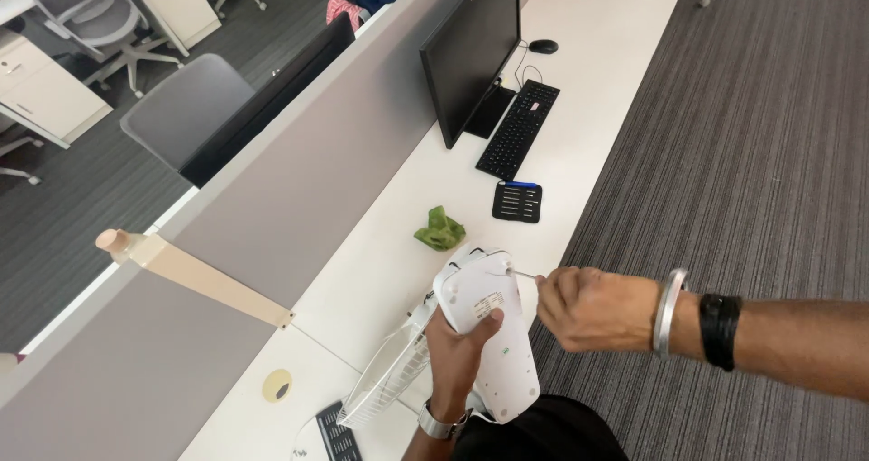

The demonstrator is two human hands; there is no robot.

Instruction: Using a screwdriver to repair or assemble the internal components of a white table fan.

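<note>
The left hand [457,343] comes up from the bottom edge of the view and is wrapped around the white plastic housing of a small fan [489,334], thumb pressed across the flat underside near a label, the fingers hidden behind the body. The fan is held off the white tabletop [579,90], tilted, with its base turned up toward the camera; its white wire grille [385,384] hangs down to the left of the left hand, just over the tabletop's near end. A silver watch sits on that wrist.

The right hand [588,309] reaches in from the right and is curled shut around the handle of a thin screwdriver [520,275], whose metal shaft points left and meets the upper part of the fan housing. A metal bangle and a black band ring the right forearm.

Just beyond the fan, farther along the tabletop, lies a crumpled green cloth [441,229]. Past the cloth and to its right is a black case of screwdriver bits [517,201]. Beyond that case lies a black keyboard [518,128], with a black monitor [471,49] to its left against the grey partition and a black mouse [543,47] farther still. To the left of the fan's grille, a round yellow cable port [277,385] is set in the tabletop.
</note>
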